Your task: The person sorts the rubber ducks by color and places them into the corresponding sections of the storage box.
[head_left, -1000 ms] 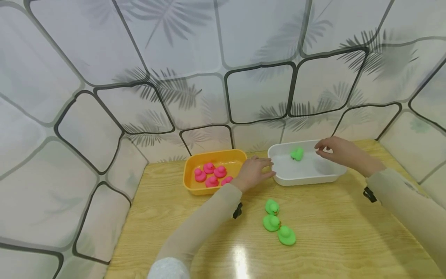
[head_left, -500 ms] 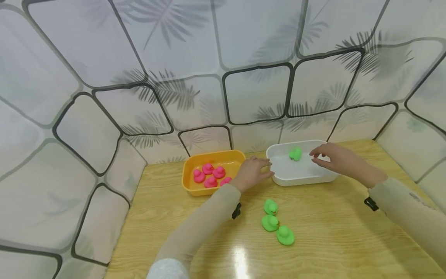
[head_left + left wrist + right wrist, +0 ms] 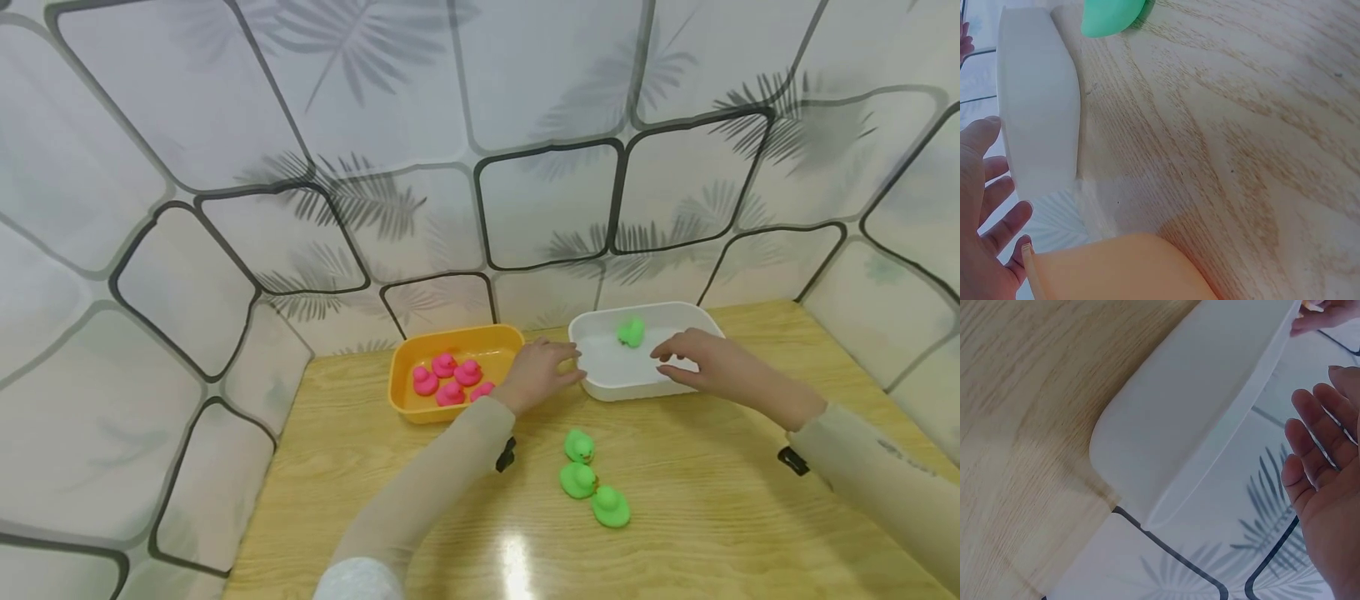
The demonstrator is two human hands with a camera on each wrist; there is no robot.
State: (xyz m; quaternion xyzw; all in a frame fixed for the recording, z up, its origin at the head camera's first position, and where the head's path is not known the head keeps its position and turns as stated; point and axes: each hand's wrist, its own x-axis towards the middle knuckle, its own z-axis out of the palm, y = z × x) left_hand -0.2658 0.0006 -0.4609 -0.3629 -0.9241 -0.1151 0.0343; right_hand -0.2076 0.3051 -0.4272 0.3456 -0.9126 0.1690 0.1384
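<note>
My left hand [image 3: 538, 372] is between the two trays, its relaxed fingertips at the left rim of the white tray [image 3: 1041, 106]. In the left wrist view its thumb meets that rim, and the little finger is by the rim of the orange tray [image 3: 1129, 269]. Over the right part of the white tray hovers my right hand [image 3: 708, 364], fingers loosely bent and apart, holding nothing. To the left of its fingertips, a green rubber duck [image 3: 632, 332] lies inside the white tray. Several pink rubber ducks [image 3: 451, 394] sit in the orange tray, one partly hidden by the left wrist.
Three green ducks stand close together on the wooden table [image 3: 675, 483] in front of the white tray: a rear one [image 3: 580, 447], a middle one [image 3: 577, 481] and a front one [image 3: 611, 507]. A patterned wall covering [image 3: 551, 208] rises directly behind both trays.
My right hand has moved left and a little down over the white tray, nearer the duck inside. The left hand stays at the rim. The head view has shifted slightly.
</note>
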